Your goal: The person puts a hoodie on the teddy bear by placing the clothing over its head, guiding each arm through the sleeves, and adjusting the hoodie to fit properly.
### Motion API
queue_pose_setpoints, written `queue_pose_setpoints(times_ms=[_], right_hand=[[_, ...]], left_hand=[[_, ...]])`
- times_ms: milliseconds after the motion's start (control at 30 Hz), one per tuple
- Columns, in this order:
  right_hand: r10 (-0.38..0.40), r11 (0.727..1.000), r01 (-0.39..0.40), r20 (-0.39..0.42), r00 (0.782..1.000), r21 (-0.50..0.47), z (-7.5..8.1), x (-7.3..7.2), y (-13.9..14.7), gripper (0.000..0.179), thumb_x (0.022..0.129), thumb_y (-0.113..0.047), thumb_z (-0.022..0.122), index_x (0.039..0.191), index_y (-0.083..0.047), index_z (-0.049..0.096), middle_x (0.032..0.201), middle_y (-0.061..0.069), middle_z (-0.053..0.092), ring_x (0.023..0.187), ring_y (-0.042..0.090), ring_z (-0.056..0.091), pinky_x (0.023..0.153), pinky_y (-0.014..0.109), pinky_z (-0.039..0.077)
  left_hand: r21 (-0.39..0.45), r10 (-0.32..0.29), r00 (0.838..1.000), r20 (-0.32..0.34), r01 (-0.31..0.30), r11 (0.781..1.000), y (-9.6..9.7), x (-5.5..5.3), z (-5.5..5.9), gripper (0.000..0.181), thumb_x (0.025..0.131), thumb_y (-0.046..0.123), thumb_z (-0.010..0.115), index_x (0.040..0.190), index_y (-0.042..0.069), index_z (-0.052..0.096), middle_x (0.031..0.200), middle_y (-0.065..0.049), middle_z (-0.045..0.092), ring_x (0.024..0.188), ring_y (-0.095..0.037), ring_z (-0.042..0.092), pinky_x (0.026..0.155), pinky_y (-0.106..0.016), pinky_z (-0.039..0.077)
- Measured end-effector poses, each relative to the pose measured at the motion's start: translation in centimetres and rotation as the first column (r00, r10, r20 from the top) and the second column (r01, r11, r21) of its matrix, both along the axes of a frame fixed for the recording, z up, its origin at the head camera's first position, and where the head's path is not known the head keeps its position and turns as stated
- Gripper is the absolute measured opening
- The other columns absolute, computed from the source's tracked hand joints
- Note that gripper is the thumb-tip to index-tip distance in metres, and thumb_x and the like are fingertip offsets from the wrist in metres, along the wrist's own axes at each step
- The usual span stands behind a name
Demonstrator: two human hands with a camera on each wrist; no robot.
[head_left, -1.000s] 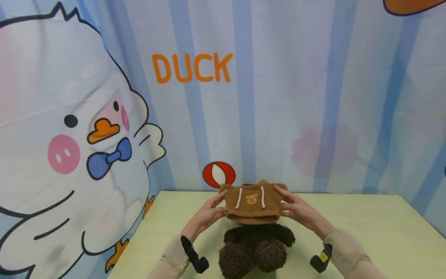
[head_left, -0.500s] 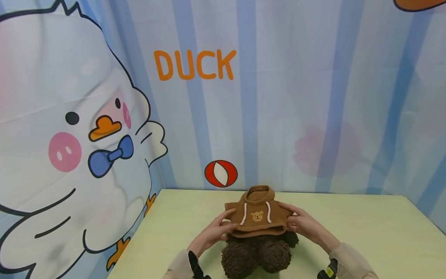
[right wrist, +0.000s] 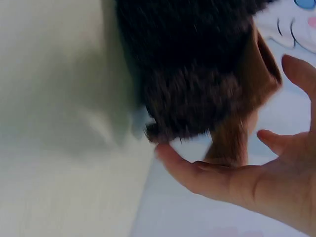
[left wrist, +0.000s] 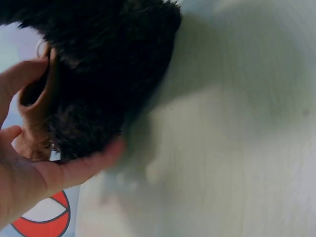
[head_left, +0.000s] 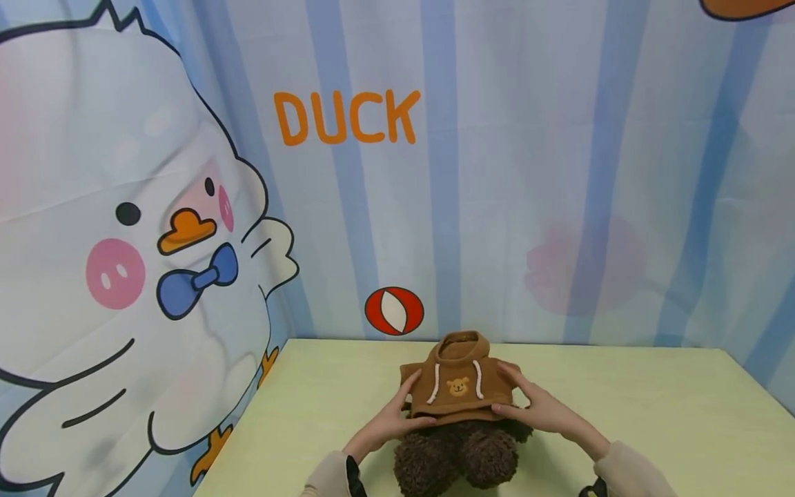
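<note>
A small brown hoodie (head_left: 458, 366) with white drawstrings and a bear face lies over the upper part of a dark brown fluffy plush toy (head_left: 489, 458). The toy's legs point toward me; its head is out of sight. My left hand (head_left: 393, 418) touches the hoodie's left side, thumb along the hem and fingers at the sleeve. At the other side, my right hand (head_left: 546, 411) rests with thumb at the hem and fingers near the sleeve. In the wrist views, each hand's extended finger reaches along the plush's dark fur (left wrist: 108, 49), thumb spread apart near the hem.
The pale yellow-green table (head_left: 633, 400) extends to both sides of the plush toy. Behind it hangs a striped blue curtain (head_left: 497, 172) with a printed duck (head_left: 186, 359) on the left and a red-and-white ball print (head_left: 394, 310).
The hoodie came down toward me onto the plush toy, covering more of it. My hands followed, then shifted from the sleeves so both thumbs lie at the hem.
</note>
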State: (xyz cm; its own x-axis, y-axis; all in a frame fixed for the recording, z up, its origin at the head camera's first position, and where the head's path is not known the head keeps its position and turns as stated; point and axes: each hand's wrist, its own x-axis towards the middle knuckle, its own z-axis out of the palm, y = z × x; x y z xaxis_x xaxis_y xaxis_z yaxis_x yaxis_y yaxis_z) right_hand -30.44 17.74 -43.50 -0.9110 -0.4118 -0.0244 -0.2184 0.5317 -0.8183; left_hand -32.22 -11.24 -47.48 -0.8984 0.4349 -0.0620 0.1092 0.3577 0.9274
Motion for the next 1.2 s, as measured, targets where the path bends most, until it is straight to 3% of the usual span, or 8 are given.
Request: queue_pose_setpoints(times_ms=[200, 633, 733, 833, 933, 1033, 1133, 1200], right_hand=[[0.019, 1.000, -0.018, 0.088, 0.996, -0.014, -1.2, 0.4, 0.1, 0.070, 0.087, -0.038, 0.052, 0.143, -0.015, 0.017, 0.146, 0.024, 0.012, 0.128, 0.048, 0.022, 0.092, 0.059, 0.030], [0.118, 0.992, -0.120, 0.045, 0.992, 0.042, -1.1, 2.5, 4.8, 0.066, 0.092, -0.030, 0.047, 0.143, -0.005, 0.014, 0.141, 0.035, 0.011, 0.122, 0.056, 0.022, 0.083, 0.059, 0.036], [0.130, 0.990, -0.130, 0.001, 0.992, 0.050, -0.9, 2.6, 4.8, 0.068, 0.091, -0.026, 0.050, 0.143, -0.005, 0.011, 0.139, 0.038, 0.015, 0.084, 0.041, 0.056, 0.066, 0.043, 0.044], [0.133, 0.990, -0.128, -0.083, 0.988, 0.062, -0.7, 2.5, 4.6, 0.071, 0.089, -0.020, 0.053, 0.143, -0.004, 0.010, 0.135, 0.040, 0.020, 0.046, 0.012, 0.041, 0.048, 0.028, 0.037], [0.097, 0.994, -0.087, -0.148, 0.984, 0.073, 0.1, 2.2, 4.6, 0.072, 0.086, -0.014, 0.055, 0.142, -0.003, 0.011, 0.134, 0.038, 0.025, 0.045, 0.004, 0.035, 0.046, 0.023, 0.036], [0.064, 0.998, -0.063, -0.078, 0.995, 0.011, 1.4, 1.7, 4.8, 0.070, 0.086, -0.009, 0.051, 0.143, -0.006, 0.010, 0.121, 0.034, 0.041, 0.055, 0.006, 0.044, 0.049, 0.025, 0.037], [0.092, 0.991, -0.087, 0.045, 0.995, -0.100, 2.5, 0.7, 5.0, 0.063, 0.089, -0.005, 0.042, 0.143, -0.008, 0.011, 0.099, 0.024, 0.050, 0.059, 0.008, 0.047, 0.052, 0.027, 0.042], [0.129, 0.977, -0.106, 0.114, 0.985, -0.187, 2.9, -0.2, 5.0, 0.057, 0.090, -0.002, 0.037, 0.142, -0.009, 0.016, 0.100, 0.023, 0.048, 0.061, 0.009, 0.051, 0.056, 0.028, 0.047]], left_hand=[[0.024, -0.010, 1.000, -0.001, 0.010, 1.000, 1.3, 0.3, -0.2, 0.076, 0.082, 0.036, 0.061, 0.143, 0.026, 0.015, 0.149, -0.014, 0.010, 0.127, -0.042, 0.029, 0.090, -0.055, 0.036], [-0.040, -0.087, 0.994, -0.068, 0.084, 0.996, 5.1, 2.4, 0.1, 0.065, 0.085, 0.030, 0.059, 0.140, 0.021, 0.024, 0.139, -0.015, 0.034, 0.109, -0.029, 0.054, 0.074, -0.035, 0.048], [-0.119, -0.074, 0.985, -0.159, 0.055, 0.991, 5.3, 2.7, 0.2, 0.064, 0.085, 0.032, 0.059, 0.138, 0.019, 0.027, 0.132, -0.016, 0.042, 0.107, -0.029, 0.053, 0.074, -0.036, 0.047], [-0.194, -0.045, 0.965, -0.257, -0.006, 0.981, 5.3, 2.9, 0.8, 0.065, 0.082, 0.032, 0.063, 0.137, 0.020, 0.030, 0.136, -0.023, 0.031, 0.119, -0.042, 0.038, 0.079, -0.047, 0.044], [-0.217, -0.054, 0.946, -0.319, -0.018, 0.976, 5.1, 2.3, 1.6, 0.069, 0.078, 0.027, 0.067, 0.137, 0.019, 0.031, 0.135, -0.026, 0.027, 0.121, -0.045, 0.033, 0.081, -0.052, 0.041], [-0.179, -0.073, 0.969, -0.237, 0.030, 0.983, 4.9, 1.4, 2.7, 0.069, 0.079, 0.021, 0.065, 0.138, 0.018, 0.029, 0.128, -0.025, 0.040, 0.099, -0.040, 0.053, 0.073, -0.049, 0.048], [-0.133, -0.081, 0.996, -0.047, 0.074, 0.988, 4.6, 0.6, 4.2, 0.062, 0.085, 0.019, 0.057, 0.138, 0.021, 0.026, 0.113, -0.027, 0.052, 0.066, -0.033, 0.063, 0.058, -0.043, 0.051], [-0.102, -0.088, 0.993, 0.075, 0.095, 0.990, 4.6, 0.2, 5.3, 0.056, 0.089, 0.017, 0.050, 0.138, 0.024, 0.024, 0.101, -0.034, 0.055, 0.059, -0.034, 0.063, 0.056, -0.045, 0.051]])
